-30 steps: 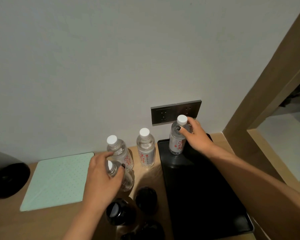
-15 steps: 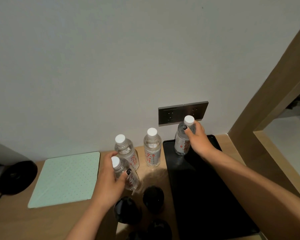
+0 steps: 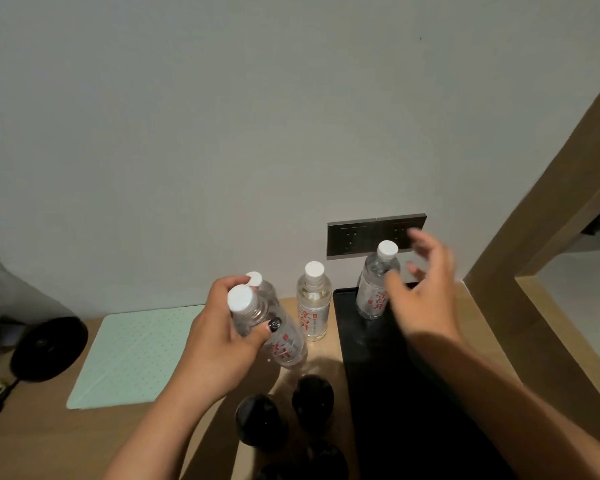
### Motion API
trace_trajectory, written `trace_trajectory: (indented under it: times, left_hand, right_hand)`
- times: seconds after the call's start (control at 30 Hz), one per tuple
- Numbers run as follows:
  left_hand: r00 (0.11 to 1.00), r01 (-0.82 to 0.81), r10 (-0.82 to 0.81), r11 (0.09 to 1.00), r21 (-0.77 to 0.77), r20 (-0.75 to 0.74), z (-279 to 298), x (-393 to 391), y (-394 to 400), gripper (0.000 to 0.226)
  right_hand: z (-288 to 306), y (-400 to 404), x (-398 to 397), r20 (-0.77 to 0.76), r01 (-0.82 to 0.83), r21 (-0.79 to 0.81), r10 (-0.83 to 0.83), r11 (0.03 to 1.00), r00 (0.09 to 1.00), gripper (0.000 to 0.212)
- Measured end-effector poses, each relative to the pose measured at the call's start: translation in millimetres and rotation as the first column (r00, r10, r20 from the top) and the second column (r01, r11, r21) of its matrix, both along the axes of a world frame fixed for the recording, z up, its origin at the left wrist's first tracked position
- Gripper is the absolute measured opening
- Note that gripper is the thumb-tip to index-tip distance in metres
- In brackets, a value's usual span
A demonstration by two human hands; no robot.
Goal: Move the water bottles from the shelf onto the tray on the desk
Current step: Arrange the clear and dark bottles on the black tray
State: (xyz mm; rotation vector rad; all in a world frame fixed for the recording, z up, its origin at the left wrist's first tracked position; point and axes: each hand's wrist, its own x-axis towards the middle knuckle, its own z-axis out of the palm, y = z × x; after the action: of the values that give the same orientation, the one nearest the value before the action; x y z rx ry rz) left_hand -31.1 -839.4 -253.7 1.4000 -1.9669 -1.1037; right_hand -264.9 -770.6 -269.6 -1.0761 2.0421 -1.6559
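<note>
On the wooden desk (image 3: 42,427) the black tray (image 3: 388,393) carries one upright water bottle (image 3: 373,292) at its far end, the right hand (image 3: 426,299) spread loose beside it holding nothing, while the left hand (image 3: 219,341) grips a tilted bottle (image 3: 274,330) above the desk, two more bottles (image 3: 312,306) standing just left of the tray.

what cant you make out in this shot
Head view only:
- Right hand: motion-blurred, so finger pose is unclear.
- Rear clear plastic water bottle: mostly hidden behind the left hand and its held bottle.
- Black tray: near end covered by the right forearm and frame edge.
</note>
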Motion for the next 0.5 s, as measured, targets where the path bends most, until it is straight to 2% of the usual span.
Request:
trace_trajectory:
  times: [0.03, 0.1, 0.17, 0.3, 0.4, 0.5]
  left_hand:
    - [1.0, 0.013, -0.013, 1.0, -0.007, -0.009, 5.8, -6.2, 1.1, 0.059]
    - [0.999, 0.047, -0.047, 0.999, -0.021, -0.024, 16.0, -19.9, 4.1, 0.065]
    - [0.995, 0.095, -0.095, 0.994, -0.049, -0.004, 23.9, -35.6, 7.7, 0.074]
    - [0.983, 0.184, -0.184, 0.982, -0.041, 0.006, 28.1, -67.9, 17.3, 0.092]
    - [0.977, 0.214, -0.213, 0.976, 0.043, -0.033, 19.8, -89.4, 20.5, 0.1]
    - [0.972, 0.232, -0.228, 0.965, 0.125, -0.051, 11.5, -109.7, 19.2, 0.101]
  right_hand:
    - [0.9, 4.6, 15.5, -0.05, -0.141, 0.004, 0.141, 0.99, 0.989, 0.06]
    - [-6.1, 10.7, 39.1, -0.164, -0.371, 0.118, 0.387, 0.921, 0.907, 0.063]
    - [-17.5, 11.8, 47.9, -0.169, -0.457, 0.21, 0.492, 0.864, 0.854, 0.068]
    - [-28.6, 12.0, 38.5, 0.103, -0.463, 0.244, 0.452, 0.852, 0.886, 0.067]
    - [-37.5, 16.9, 20.6, 0.083, -0.416, 0.251, 0.409, 0.874, 0.909, 0.061]
    - [-46.3, 27.0, 3.6, -0.05, -0.369, 0.257, 0.393, 0.893, 0.918, 0.057]
